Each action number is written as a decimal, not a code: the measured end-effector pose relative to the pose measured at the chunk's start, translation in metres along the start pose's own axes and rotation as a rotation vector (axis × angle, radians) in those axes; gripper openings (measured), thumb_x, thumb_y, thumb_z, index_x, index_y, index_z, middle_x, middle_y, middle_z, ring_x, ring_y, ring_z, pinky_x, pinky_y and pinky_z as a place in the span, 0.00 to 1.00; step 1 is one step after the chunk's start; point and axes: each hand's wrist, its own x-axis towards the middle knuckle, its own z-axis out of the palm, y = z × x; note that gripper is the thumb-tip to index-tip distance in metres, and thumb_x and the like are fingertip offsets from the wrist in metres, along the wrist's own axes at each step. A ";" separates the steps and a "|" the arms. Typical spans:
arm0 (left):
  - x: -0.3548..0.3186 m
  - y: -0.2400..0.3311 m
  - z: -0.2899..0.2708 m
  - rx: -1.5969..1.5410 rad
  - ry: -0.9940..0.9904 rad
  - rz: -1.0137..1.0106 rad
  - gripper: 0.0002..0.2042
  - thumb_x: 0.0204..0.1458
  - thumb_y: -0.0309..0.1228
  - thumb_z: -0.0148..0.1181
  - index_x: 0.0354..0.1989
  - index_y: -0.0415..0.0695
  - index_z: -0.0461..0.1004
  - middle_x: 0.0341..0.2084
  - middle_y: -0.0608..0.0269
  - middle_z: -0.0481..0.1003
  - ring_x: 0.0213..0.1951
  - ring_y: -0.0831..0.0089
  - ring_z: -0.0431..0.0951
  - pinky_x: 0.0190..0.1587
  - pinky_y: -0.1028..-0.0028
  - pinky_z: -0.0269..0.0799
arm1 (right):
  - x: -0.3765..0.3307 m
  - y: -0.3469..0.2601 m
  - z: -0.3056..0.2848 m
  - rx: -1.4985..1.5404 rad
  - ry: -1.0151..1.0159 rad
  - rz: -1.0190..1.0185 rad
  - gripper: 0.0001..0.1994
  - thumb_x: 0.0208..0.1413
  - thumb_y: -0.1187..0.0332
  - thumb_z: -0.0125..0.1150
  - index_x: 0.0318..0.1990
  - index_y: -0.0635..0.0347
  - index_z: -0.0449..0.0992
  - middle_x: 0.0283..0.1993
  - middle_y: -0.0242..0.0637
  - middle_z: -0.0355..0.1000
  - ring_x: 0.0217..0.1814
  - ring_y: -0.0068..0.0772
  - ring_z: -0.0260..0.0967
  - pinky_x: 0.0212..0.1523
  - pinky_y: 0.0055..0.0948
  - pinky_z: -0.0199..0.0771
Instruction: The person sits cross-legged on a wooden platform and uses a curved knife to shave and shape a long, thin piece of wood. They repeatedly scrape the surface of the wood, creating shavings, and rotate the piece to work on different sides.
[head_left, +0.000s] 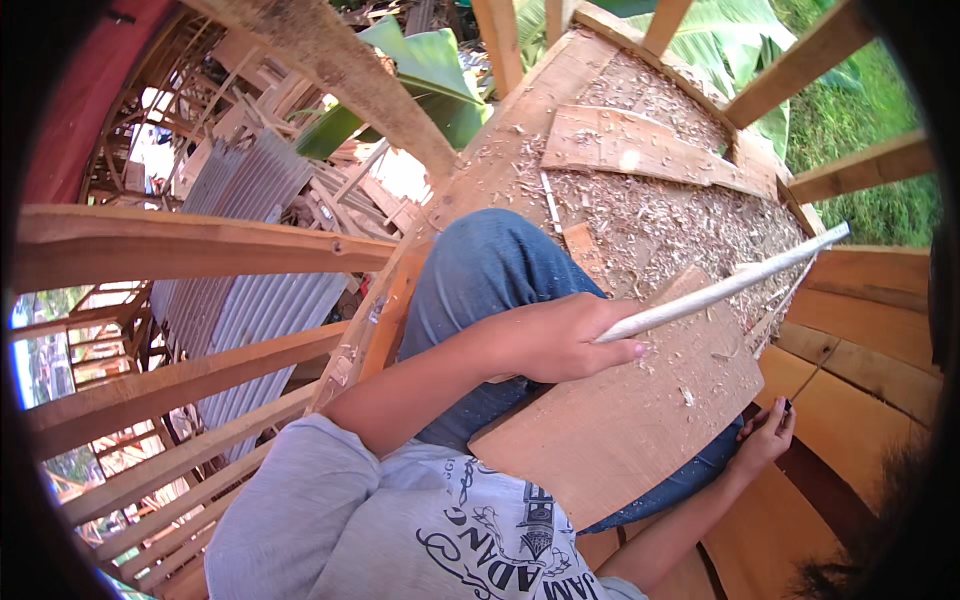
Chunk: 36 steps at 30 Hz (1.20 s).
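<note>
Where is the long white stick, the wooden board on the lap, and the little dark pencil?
White stick (pixel 720 290), head view, middle of its shaft.
Wooden board (pixel 620 420), head view, bare flat face.
Dark pencil (pixel 787 408), head view, part above right hand's fingers.

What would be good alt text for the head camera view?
A person's left hand grips a long pale wooden stick above a flat brown wooden board lying across their blue-jeaned lap, while the right hand holds a small dark pencil-like tool against curved wooden planking. Wood shavings cover the floor ahead.
</note>
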 end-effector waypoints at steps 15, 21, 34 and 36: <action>-0.015 -0.025 0.005 -0.018 0.120 0.206 0.20 0.53 0.41 0.52 0.34 0.29 0.68 0.26 0.40 0.73 0.33 0.47 0.75 0.39 0.58 0.69 | 0.016 -0.003 0.007 -0.122 0.058 0.092 0.10 0.59 0.59 0.53 0.37 0.55 0.68 0.17 0.24 0.59 0.11 0.15 0.52 0.10 0.17 0.46; -0.024 -0.023 -0.001 -0.117 0.128 0.191 0.20 0.53 0.40 0.53 0.36 0.29 0.67 0.27 0.39 0.73 0.33 0.46 0.75 0.38 0.58 0.68 | 0.056 0.026 -0.016 -0.160 -0.032 0.076 0.12 0.61 0.59 0.49 0.39 0.58 0.68 0.17 0.26 0.58 0.11 0.16 0.50 0.09 0.17 0.46; -0.018 -0.026 0.006 -0.139 0.211 0.204 0.22 0.53 0.43 0.51 0.39 0.30 0.69 0.30 0.40 0.74 0.36 0.47 0.75 0.40 0.57 0.68 | 0.037 0.004 0.000 -0.151 -0.081 0.108 0.10 0.58 0.62 0.50 0.32 0.59 0.68 0.18 0.31 0.62 0.13 0.21 0.52 0.11 0.22 0.50; -0.014 -0.030 0.008 -0.129 0.202 0.229 0.22 0.53 0.43 0.50 0.39 0.31 0.69 0.31 0.40 0.74 0.37 0.47 0.75 0.40 0.57 0.68 | 0.035 -0.002 0.002 -0.141 -0.093 0.102 0.09 0.58 0.62 0.50 0.31 0.59 0.68 0.19 0.32 0.63 0.13 0.22 0.53 0.12 0.23 0.50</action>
